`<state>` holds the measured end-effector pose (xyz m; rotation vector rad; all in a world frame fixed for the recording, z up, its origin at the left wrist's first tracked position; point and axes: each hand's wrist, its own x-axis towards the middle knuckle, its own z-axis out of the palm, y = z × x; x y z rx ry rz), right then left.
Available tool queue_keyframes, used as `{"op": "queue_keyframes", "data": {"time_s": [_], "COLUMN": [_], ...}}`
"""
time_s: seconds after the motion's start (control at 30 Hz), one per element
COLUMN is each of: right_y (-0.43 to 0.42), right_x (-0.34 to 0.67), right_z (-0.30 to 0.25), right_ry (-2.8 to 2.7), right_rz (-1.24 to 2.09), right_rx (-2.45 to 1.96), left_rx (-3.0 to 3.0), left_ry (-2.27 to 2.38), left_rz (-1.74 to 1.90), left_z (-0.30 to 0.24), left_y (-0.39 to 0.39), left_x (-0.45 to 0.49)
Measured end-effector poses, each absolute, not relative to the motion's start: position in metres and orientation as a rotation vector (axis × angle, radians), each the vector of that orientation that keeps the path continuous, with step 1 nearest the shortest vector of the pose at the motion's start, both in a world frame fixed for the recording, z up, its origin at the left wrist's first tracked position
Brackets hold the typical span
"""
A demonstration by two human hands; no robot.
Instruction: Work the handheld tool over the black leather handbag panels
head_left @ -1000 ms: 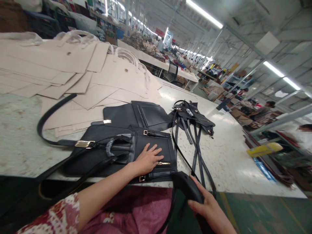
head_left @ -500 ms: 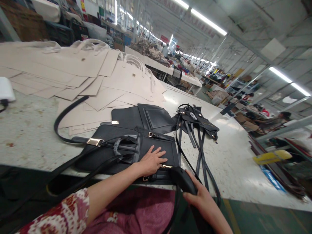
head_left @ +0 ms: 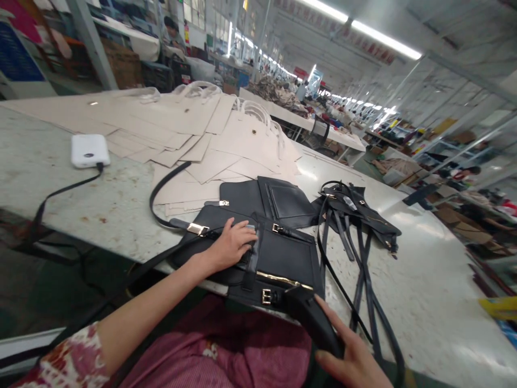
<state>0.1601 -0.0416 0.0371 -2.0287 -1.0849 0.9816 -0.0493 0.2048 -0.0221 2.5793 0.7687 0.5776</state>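
"How far along does the work on that black bag [head_left: 288, 253] look?"

"Partway, I'd judge. It lies flat along the near edge of the bench [head_left: 125, 207], and it already has its gold zip [head_left: 285, 281], a far buckle [head_left: 277, 228] and a near buckle [head_left: 266, 296]. A long strap [head_left: 155, 196] runs to a gold clasp [head_left: 197, 229] at the bag's left end."

"And what's left to do on it?"

"I can't put a count on that. The near right corner seems to be getting the attention: the right hand [head_left: 349, 347] holds a black tool [head_left: 317, 321] there, nose right beside the near buckle. Whether the nose touches the bag, I can't tell."

"How do the fingers sit?"

"On the right, they're closed around the tool's body, thumb on the near side. The left hand [head_left: 233, 245] lies palm down over the bag's middle, fingers stretched out and loosely apart, covering what's beneath."

"What else is around it?"

"A black panel [head_left: 286, 199] lies just behind the bag, and a black bundle [head_left: 361, 207] with trailing straps rests off to the right. Neither has a hand on it. Pale pieces [head_left: 173, 121] with handles spread across the far side, and a white box [head_left: 89, 151] with a cord sits well to the left."
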Motion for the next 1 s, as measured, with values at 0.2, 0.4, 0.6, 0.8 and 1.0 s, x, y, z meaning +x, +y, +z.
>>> {"op": "queue_keyframes", "data": {"time_s": [0.2, 0.4, 0.6, 0.8, 1.0], "right_y": [-0.021, 0.015, 0.033, 0.026, 0.012], "right_x": [0.137, 0.103, 0.054, 0.064, 0.072], "right_z": [0.041, 0.041, 0.048, 0.038, 0.03], "right_ry": [-1.372, -1.687, -1.921, -1.915, -1.867], "right_rz": [1.378, 1.356, 1.218, 1.227, 1.195], "right_rx": [-2.065, -2.025, -2.017, -2.027, -2.119], "left_rx": [2.706, 2.686, 2.658, 2.631, 2.603], "left_ry": [0.702, 0.715, 0.726, 0.739, 0.761], "left_rz": [0.648, 0.719, 0.724, 0.734, 0.742], "left_z": [-0.042, -0.051, -0.052, -0.052, -0.053], "left_y": [0.196, 0.193, 0.193, 0.192, 0.191], "left_x": [-0.056, -0.058, -0.059, -0.061, -0.06]}}
